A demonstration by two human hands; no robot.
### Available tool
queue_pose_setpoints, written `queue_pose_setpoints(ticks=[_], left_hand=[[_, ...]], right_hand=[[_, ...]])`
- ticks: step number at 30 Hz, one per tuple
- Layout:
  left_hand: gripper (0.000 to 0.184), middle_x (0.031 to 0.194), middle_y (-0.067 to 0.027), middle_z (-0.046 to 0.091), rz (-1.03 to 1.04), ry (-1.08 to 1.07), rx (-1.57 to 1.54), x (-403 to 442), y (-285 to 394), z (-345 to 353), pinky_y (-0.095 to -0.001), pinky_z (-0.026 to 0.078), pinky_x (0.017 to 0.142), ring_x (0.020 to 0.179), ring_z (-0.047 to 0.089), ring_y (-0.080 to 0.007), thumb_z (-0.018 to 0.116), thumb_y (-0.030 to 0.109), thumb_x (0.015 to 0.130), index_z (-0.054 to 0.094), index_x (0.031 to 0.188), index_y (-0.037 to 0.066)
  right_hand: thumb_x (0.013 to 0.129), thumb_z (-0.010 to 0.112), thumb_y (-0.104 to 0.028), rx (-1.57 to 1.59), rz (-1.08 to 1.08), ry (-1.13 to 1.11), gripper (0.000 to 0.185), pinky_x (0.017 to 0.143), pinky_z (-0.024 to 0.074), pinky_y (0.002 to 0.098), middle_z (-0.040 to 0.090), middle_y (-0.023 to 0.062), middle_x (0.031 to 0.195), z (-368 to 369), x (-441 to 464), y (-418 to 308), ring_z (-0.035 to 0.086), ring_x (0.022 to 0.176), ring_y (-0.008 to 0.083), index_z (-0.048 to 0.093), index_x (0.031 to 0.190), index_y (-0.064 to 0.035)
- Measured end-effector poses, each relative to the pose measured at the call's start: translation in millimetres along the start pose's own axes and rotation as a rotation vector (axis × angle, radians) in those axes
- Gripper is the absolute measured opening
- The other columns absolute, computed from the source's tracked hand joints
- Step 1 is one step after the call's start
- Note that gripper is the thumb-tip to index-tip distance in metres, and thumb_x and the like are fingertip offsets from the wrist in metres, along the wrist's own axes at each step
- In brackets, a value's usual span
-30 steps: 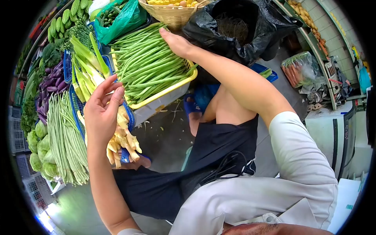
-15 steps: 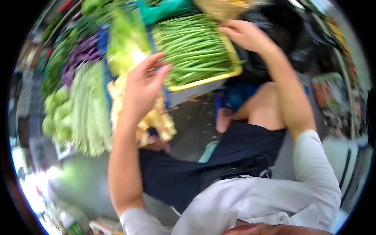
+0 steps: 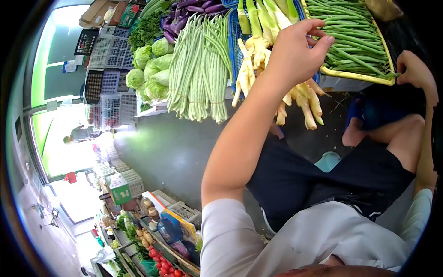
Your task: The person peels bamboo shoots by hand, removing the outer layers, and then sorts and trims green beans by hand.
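Long green beans lie side by side in a yellow basket. Over the basket's left side hovers my left hand, fingers loosely bent, thumb apart from them, nothing held. At the basket's near right corner, the thumb and fingers of my right hand close around the tip of one bean that pokes past the rim. Pale yellow, root-like stalks with green tops lie left of the basket, partly behind my left hand, in a blue crate.
Bundled pale long beans, round green cabbages and purple eggplants are farther left. Stacked plastic crates stand beyond. Tomatoes sit at lower left. A black bag lies right of the basket. A person is by the bright doorway.
The view has swung left, so the vegetables appear farther right. My right hand has come down along the basket's right edge to its near corner. My left hand stays near the left side.
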State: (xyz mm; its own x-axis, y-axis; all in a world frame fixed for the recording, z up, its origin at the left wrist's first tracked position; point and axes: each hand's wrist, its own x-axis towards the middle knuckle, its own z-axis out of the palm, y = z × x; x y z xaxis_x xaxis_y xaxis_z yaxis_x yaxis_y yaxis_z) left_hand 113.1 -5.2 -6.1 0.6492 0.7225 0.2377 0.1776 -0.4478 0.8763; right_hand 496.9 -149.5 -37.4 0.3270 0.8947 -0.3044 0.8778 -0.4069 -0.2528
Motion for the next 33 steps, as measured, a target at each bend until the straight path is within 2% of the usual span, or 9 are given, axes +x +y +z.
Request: queue_pose_setpoints(ticks=[5, 9, 13, 16, 19, 27, 28, 32, 33], left_hand=[[0.046, 0.103, -0.0105, 0.076, -0.015, -0.015, -0.001, -1.3, -3.3, -0.5, -0.0287, 0.057, 0.074, 0.086, 0.072, -0.0152, 0.078, 0.026, 0.093, 0.068, 0.127, -0.003], [0.047, 0.103, -0.0101, 0.076, -0.006, -0.009, 0.007, -3.1, -4.0, -1.8, -0.0281, 0.057, 0.074, 0.086, 0.072, -0.0149, 0.079, 0.026, 0.092, 0.068, 0.126, -0.003], [0.047, 0.102, -0.0100, 0.075, -0.006, -0.005, -0.010, -1.8, -0.9, -2.9, -0.0281, 0.057, 0.073, 0.085, 0.071, -0.0144, 0.079, 0.026, 0.092, 0.068, 0.127, -0.004], [0.047, 0.102, -0.0099, 0.075, -0.002, 0.004, -0.025, -2.4, -2.0, -1.1, -0.0280, 0.057, 0.072, 0.084, 0.071, -0.0140, 0.078, 0.026, 0.092, 0.067, 0.127, -0.004], [0.047, 0.102, -0.0099, 0.075, 0.001, 0.005, -0.027, -3.8, -5.5, -1.5, -0.0281, 0.057, 0.072, 0.083, 0.071, -0.0140, 0.078, 0.025, 0.092, 0.067, 0.127, -0.004], [0.048, 0.103, -0.0096, 0.076, -0.024, -0.002, 0.048, -10.5, 3.6, -6.6, -0.0296, 0.057, 0.073, 0.084, 0.071, -0.0148, 0.078, 0.027, 0.092, 0.067, 0.128, -0.003], [0.047, 0.103, -0.0091, 0.076, -0.049, -0.005, 0.030, -12.1, 4.0, -7.7, -0.0296, 0.057, 0.073, 0.084, 0.071, -0.0147, 0.077, 0.027, 0.093, 0.068, 0.128, -0.002], [0.045, 0.105, -0.0087, 0.076, -0.063, 0.003, 0.023, -16.8, 5.7, -10.6, -0.0295, 0.057, 0.074, 0.084, 0.071, -0.0149, 0.077, 0.026, 0.093, 0.068, 0.128, -0.001], [0.045, 0.105, -0.0091, 0.077, -0.073, 0.002, 0.023, -18.3, 6.0, -12.0, -0.0295, 0.057, 0.074, 0.085, 0.071, -0.0147, 0.077, 0.026, 0.093, 0.068, 0.128, -0.001]], right_hand=[[0.083, 0.081, -0.008, 0.315, -0.036, -0.076, 0.034, 0.033, 0.0432, 0.0253, 0.063, 0.0080, 0.072, -9.5, -1.8, -13.3, 0.061, 0.050, 0.0128, 0.053, 0.102, -0.0038], [0.099, 0.070, -0.027, 0.340, -0.108, -0.110, 0.029, 0.032, 0.0439, 0.0225, 0.063, 0.0088, 0.074, -4.5, 16.2, -7.1, 0.059, 0.048, 0.0102, 0.051, 0.110, -0.0073], [0.105, 0.060, -0.043, 0.479, -0.013, 0.362, 0.036, 0.044, 0.0406, 0.0189, 0.061, -0.0011, 0.082, 20.0, 50.5, 45.3, 0.052, 0.059, 0.0030, 0.066, 0.117, -0.0092], [0.103, 0.066, -0.035, 0.606, -0.296, 0.686, 0.030, 0.047, 0.0391, 0.0254, 0.060, 0.0007, 0.074, -33.0, 37.7, 23.1, 0.050, 0.057, 0.0090, 0.065, 0.110, -0.0053], [0.103, 0.065, -0.033, 0.927, -0.402, 0.798, 0.028, 0.049, 0.0405, 0.0258, 0.062, 0.0022, 0.075, -53.3, 16.3, -11.7, 0.052, 0.059, 0.0098, 0.066, 0.106, -0.0048], [0.103, 0.065, -0.028, 1.603, -0.640, 0.652, 0.025, 0.055, 0.0444, 0.0268, 0.068, 0.0061, 0.077, -43.1, 6.6, -71.0, 0.059, 0.064, 0.0120, 0.066, 0.097, -0.0035], [0.099, 0.072, -0.022, 1.666, -0.406, 0.700, 0.026, 0.046, 0.0359, 0.0291, 0.062, 0.0043, 0.072, -40.9, 16.9, -82.7, 0.050, 0.053, 0.0135, 0.065, 0.089, 0.0006], [0.100, 0.068, -0.020, 1.146, -0.145, 0.478, 0.023, 0.048, 0.0440, 0.0286, 0.066, 0.0100, 0.075, -26.3, 24.8, -116.9, 0.055, 0.054, 0.0178, 0.067, 0.111, 0.0002], [0.101, 0.068, -0.026, 1.035, -0.221, 0.394, 0.031, 0.055, 0.0502, 0.0314, 0.070, 0.0110, 0.082, -20.6, 37.0, -107.1, 0.060, 0.061, 0.0206, 0.067, 0.119, -0.0008]])
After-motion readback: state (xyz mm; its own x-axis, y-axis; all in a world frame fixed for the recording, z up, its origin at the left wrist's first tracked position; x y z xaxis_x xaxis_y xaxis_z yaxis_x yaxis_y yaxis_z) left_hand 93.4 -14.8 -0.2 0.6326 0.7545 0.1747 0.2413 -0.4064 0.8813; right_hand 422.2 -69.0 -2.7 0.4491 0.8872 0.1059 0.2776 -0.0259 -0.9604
